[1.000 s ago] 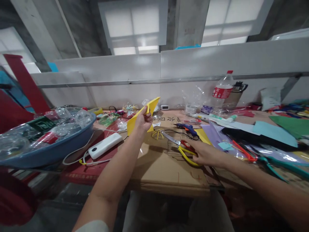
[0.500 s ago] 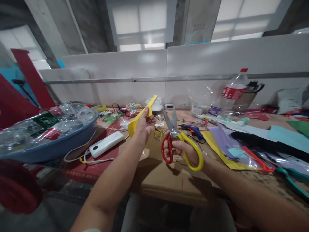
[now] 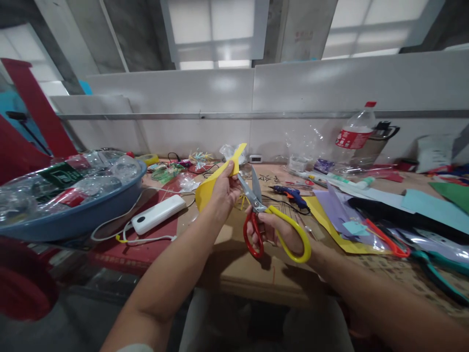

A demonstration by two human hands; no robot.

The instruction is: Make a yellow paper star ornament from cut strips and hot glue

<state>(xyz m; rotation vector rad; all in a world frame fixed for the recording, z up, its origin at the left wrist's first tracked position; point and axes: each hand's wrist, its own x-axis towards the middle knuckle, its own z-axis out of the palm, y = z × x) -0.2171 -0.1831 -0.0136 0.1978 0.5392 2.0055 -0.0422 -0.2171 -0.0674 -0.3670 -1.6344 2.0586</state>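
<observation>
My left hand (image 3: 225,190) pinches a folded sheet of yellow paper (image 3: 207,191), whose narrow end sticks up past the fingers. In my right hand (image 3: 276,229) is a pair of scissors (image 3: 257,205) with one red and one yellow handle. Their blades are spread, and one tip is close beside the paper and my left fingers; whether it touches cannot be made out. Beneath both hands lies a brown cardboard sheet (image 3: 234,271). A blue glue gun (image 3: 291,194) rests just beyond my right hand.
On the left a blue basin (image 3: 110,208) holds several plastic bottles, near a white power bank (image 3: 159,215) with a cable. Purple sheets (image 3: 335,210), a red-handled cutter (image 3: 388,238) and teal-handled pliers (image 3: 432,274) lie right. A large bottle (image 3: 353,137) stands behind.
The scissors have tilted left, their blades now near the paper's upper end. The yellow paper has shifted slightly right in my left hand. The view has moved a little.
</observation>
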